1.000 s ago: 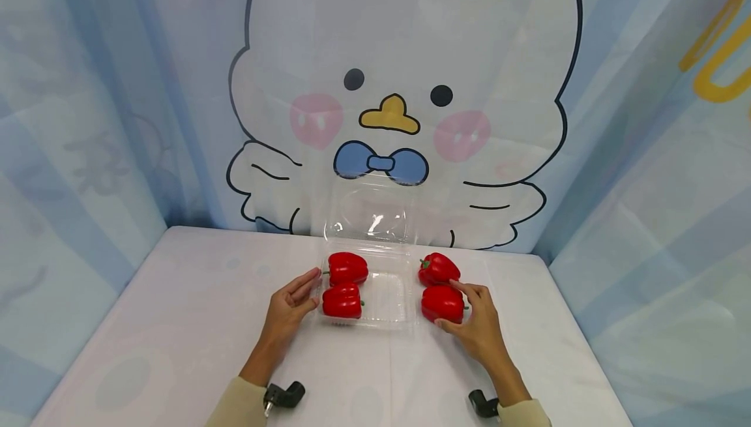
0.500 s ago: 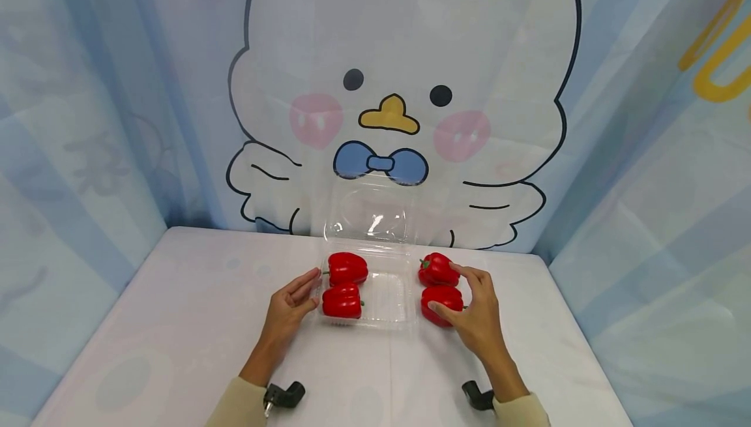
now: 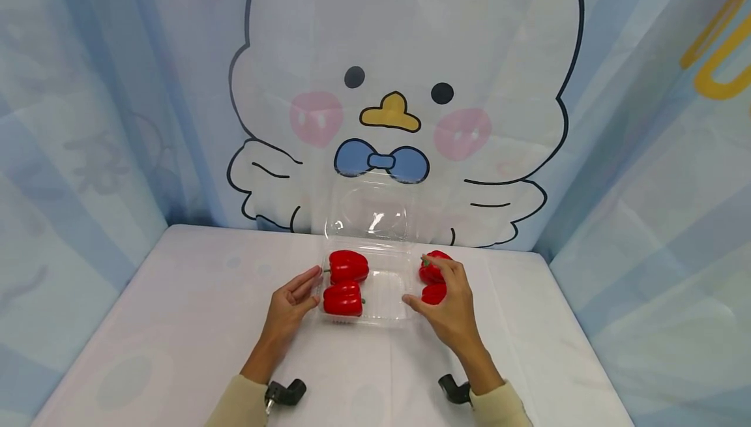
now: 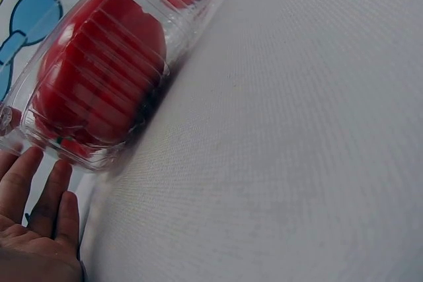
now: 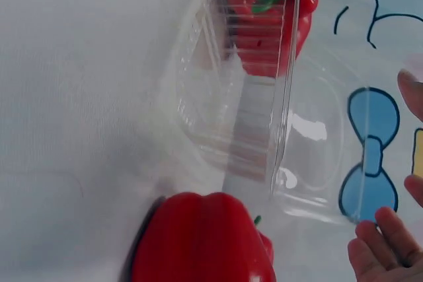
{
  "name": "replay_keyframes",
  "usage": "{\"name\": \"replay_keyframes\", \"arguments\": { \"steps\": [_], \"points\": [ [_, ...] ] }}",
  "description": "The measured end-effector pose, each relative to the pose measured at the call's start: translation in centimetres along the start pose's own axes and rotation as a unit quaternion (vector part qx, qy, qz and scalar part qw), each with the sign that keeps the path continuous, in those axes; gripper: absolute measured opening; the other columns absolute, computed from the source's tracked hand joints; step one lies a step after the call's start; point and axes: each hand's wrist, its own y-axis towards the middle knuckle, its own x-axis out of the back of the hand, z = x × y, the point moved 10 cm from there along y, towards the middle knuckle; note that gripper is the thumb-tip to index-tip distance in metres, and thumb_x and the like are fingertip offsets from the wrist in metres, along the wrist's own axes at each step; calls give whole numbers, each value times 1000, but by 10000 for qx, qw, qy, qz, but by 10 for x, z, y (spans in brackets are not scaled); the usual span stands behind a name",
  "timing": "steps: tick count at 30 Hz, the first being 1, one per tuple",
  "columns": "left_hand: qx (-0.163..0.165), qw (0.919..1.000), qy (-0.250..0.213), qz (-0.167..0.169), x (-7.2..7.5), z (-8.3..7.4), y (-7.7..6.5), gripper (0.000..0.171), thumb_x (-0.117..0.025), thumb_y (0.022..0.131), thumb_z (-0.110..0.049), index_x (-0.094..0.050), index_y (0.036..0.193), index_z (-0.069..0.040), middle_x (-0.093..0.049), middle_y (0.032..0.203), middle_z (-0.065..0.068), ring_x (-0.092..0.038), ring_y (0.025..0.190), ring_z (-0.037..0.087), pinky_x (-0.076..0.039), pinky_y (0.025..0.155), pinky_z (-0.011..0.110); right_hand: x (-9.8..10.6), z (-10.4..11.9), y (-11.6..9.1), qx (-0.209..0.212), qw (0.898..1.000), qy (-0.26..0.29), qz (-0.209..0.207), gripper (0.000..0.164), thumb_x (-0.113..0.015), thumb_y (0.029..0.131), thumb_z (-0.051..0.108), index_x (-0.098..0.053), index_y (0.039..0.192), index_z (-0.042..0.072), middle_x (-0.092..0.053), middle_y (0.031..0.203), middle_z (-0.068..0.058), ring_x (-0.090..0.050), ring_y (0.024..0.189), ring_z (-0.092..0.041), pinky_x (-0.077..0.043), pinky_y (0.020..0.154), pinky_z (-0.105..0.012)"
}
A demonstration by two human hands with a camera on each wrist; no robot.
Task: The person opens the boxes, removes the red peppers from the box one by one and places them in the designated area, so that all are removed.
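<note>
A clear plastic clamshell box (image 3: 387,293) lies with its lid (image 3: 372,215) raised at the back. Two red bell peppers sit in its left half, a far one (image 3: 349,266) and a near one (image 3: 343,299). My left hand (image 3: 289,306) is at the box's left side, its fingertips right at the wall with straight, relaxed fingers. To the right of the box, my right hand (image 3: 448,306) hovers with fingers and thumb spread, thumb tip by the box's right edge, holding nothing. It partly covers two more bell peppers, a far one (image 3: 431,275) and a near one (image 3: 433,294).
A white cloth (image 3: 193,323) covers the table. Behind it hangs a curtain (image 3: 499,55) with a cartoon chick, and blue-white side curtains close in left and right. Black camera mounts (image 3: 285,393) sit on both wrists.
My right hand has moved left, away from around the two right-hand peppers toward the box's right edge. Those peppers stay put, and so does my left hand.
</note>
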Motion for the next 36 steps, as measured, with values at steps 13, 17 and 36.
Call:
{"name": "replay_keyframes", "arguments": {
  "steps": [13,17,36],
  "points": [
    [-1,10000,26,2,0,0,1,57,-64,102,0,-54,155,-18,-57,160,2,-50,152,20,-48,111,19,-40,21,2,144,9984,500,243,81,-97,75,33,-61,147,27,-58,137,-7,-56,134,-29,-54,111,-64],
    [-21,10000,21,3,0,0,2,57,-64,102,0,-54,155,-17,-56,160,2,-50,152,20,-48,111,17,-52,26,3,142,9973,622,361,82,-97,75,32,-60,148,25,-58,140,-9,-55,136,-29,-54,112,-62],
    [-45,10000,16,16,1,-1,0,57,-65,102,-1,-54,156,-18,-56,161,3,-50,152,22,-49,110,18,-106,47,2,150,9890,1067,1014,75,-96,78,29,-63,144,15,-59,135,-14,-57,133,-42,-56,109,-61]
  ]
}}
